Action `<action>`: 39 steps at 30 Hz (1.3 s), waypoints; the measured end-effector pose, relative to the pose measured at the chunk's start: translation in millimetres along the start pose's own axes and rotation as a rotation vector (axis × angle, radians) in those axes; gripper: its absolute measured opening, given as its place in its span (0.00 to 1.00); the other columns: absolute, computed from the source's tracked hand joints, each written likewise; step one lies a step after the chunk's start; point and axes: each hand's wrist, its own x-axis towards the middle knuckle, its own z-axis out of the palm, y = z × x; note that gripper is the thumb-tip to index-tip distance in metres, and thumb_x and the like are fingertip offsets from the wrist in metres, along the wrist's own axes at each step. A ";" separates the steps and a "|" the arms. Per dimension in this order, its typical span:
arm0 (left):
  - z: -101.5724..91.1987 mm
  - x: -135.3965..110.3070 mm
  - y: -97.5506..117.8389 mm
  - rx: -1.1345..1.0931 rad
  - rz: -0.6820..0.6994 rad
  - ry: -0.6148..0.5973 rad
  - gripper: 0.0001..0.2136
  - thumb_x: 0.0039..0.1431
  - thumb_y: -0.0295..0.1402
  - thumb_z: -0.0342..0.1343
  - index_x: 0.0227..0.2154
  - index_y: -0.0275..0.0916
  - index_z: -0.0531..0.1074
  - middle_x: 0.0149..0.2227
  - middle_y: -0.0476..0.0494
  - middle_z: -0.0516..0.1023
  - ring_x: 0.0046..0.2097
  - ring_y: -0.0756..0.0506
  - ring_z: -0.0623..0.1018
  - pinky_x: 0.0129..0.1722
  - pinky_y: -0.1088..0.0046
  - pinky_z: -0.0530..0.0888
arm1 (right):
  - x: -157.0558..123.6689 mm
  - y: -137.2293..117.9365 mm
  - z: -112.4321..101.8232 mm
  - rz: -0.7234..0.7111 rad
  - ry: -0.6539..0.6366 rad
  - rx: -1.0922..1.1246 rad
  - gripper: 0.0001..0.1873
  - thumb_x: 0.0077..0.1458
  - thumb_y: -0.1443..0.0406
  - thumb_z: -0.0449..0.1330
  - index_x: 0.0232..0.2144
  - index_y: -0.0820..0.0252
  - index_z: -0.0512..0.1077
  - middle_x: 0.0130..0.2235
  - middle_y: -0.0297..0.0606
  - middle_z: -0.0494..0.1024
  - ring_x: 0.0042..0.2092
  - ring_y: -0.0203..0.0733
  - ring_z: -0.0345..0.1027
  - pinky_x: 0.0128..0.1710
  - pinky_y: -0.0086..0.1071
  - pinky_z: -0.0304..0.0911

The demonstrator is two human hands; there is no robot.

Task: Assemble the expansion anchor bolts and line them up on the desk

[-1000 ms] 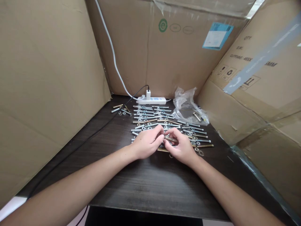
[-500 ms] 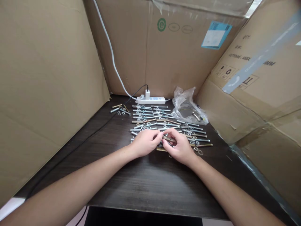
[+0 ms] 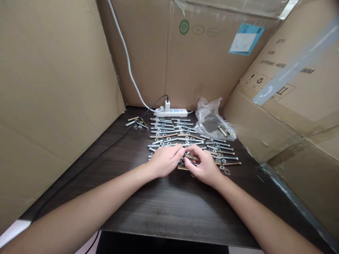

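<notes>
Between the fingers of my right hand (image 3: 202, 165) lies a brass-coloured expansion bolt (image 3: 191, 157) with a slotted sleeve. My left hand (image 3: 166, 160) is closed at its left end, fingertips against those of my right. What those left fingertips pinch is mostly hidden. Under and around both hands, rows of bolts with sleeves, nuts and washers (image 3: 162, 128) lie on the dark table (image 3: 156, 208). A brass-coloured sleeve (image 3: 182, 168) rests just below my fingers. To the right are a long brass-coloured bolt (image 3: 233, 163) and a loose washer (image 3: 227, 171).
A white power strip (image 3: 172, 113) with a plugged-in charger (image 3: 167, 104) lies at the back. Beside it is a clear plastic bag (image 3: 212, 121). A small pile of loose parts (image 3: 137, 122) sits left, near a black cable (image 3: 106, 147). Cardboard walls (image 3: 58, 88) surround the table.
The view has shifted slightly, so everything sits a little further right. Both hands stay together around the bolt, with only slight finger movement.
</notes>
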 end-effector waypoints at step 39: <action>0.1 2.0 14.8 -1.042 -0.345 -0.135 0.14 0.66 0.42 0.40 0.28 0.39 0.55 0.22 0.56 0.53 0.20 0.56 0.49 0.18 0.83 0.48 | -0.1 2.5 0.5 -0.007 0.085 0.050 0.12 0.58 0.60 0.57 0.43 0.57 0.72 0.33 0.35 0.77 0.23 0.33 0.63 0.23 0.27 0.60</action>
